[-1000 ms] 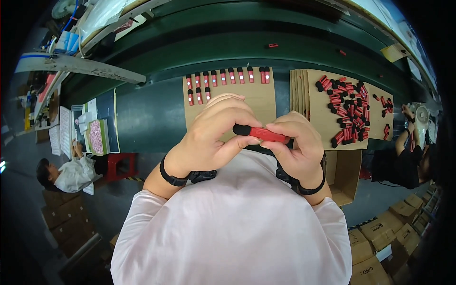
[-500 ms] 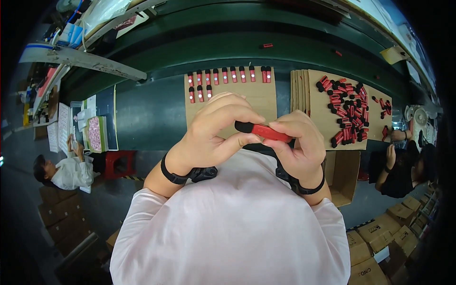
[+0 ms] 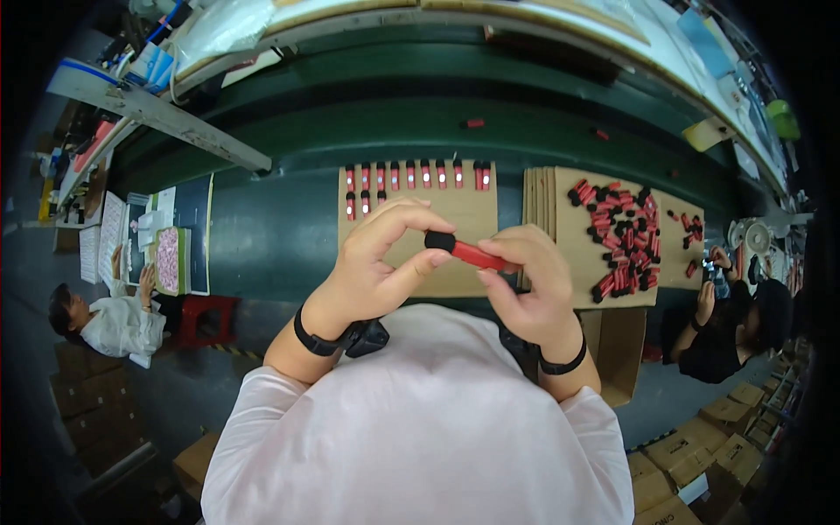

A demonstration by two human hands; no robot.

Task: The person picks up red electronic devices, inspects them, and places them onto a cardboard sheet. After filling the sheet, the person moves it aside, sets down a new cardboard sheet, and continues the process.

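In front of my chest I hold a small red stick with a rounded black end (image 3: 477, 255), tilted slightly down to the right. My right hand (image 3: 535, 278) pinches its red end between thumb and fingers. My left hand (image 3: 376, 261) has its thumb and index finger about the black end. Beyond my left hand, similar sticks (image 3: 425, 174) stand in a row on a cardboard sheet (image 3: 464, 236), with a shorter second row under its left part. Several have a white dot. A loose heap of the same sticks (image 3: 626, 236) lies on cardboard to the right.
Upright cardboard layers (image 3: 538, 210) stand between the two sheets. A carton (image 3: 615, 350) is below the table edge at right. A metal post (image 3: 166, 118) slants in at upper left. One person (image 3: 122, 324) sits at left, another (image 3: 731, 328) at right. A red stool (image 3: 207, 321) is at left.
My view has tilted, so the table appears lower. My left fingers have shifted from the stick's middle toward its black end; the right hand still holds the red end.
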